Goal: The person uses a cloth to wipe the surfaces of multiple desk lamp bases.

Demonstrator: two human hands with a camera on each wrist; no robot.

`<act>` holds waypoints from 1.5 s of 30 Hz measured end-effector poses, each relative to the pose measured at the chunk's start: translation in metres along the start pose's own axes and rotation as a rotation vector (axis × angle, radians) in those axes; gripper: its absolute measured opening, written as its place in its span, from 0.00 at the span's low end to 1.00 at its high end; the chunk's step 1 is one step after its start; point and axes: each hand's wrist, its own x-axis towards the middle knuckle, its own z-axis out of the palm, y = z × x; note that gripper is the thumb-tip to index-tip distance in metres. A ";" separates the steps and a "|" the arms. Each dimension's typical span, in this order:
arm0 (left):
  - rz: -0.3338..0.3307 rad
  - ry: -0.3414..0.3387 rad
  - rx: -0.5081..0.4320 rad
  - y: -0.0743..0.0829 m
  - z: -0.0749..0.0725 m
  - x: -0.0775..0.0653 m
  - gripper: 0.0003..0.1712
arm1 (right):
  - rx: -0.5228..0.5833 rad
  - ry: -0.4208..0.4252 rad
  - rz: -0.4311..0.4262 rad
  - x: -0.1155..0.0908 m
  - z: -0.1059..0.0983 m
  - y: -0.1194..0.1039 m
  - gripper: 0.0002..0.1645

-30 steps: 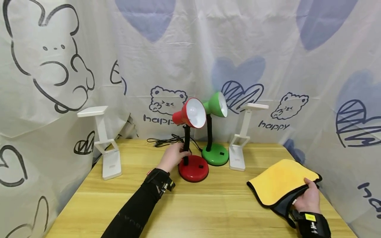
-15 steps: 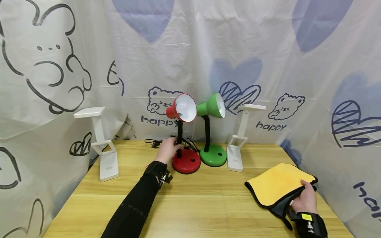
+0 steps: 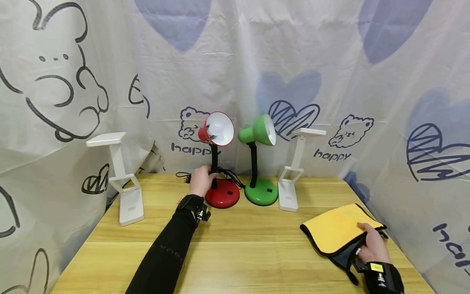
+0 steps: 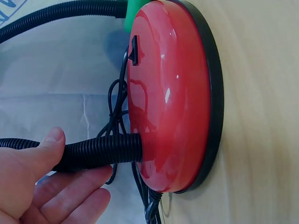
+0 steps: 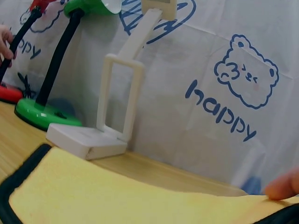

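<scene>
My left hand grips the black ribbed neck of a red desk lamp, low down near its round base. In the left wrist view the thumb lies on one side of the neck and the fingers on the other. The lamp stands upright at the back of the table, its shade tipped to the right. At the front right my right hand holds a folded yellow cloth by its edge, thumb on top. The cloth has a black border and a dark grey underside.
A green desk lamp stands just right of the red one. White folding lamps stand farther out, one at the left and one at the right. A black cord lies behind the red base. A printed curtain encloses the table.
My left hand has moved the red lamp back and to the left, away from the green lamp. The view has turned slightly right. My right hand still holds the cloth in about the same place.
</scene>
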 end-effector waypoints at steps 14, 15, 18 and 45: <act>-0.020 0.017 0.017 -0.002 -0.003 -0.001 0.15 | -0.244 0.089 -0.034 0.005 0.001 0.001 0.43; -0.013 0.004 0.011 -0.004 -0.004 -0.003 0.15 | -0.240 0.088 -0.033 0.005 0.001 0.002 0.42; -0.013 -0.029 -0.009 -0.017 -0.007 -0.009 0.20 | -0.209 0.082 -0.019 0.005 0.001 0.004 0.39; 0.031 0.611 0.084 -0.107 -0.162 -0.103 0.16 | -0.192 0.117 -0.010 0.007 0.000 0.003 0.46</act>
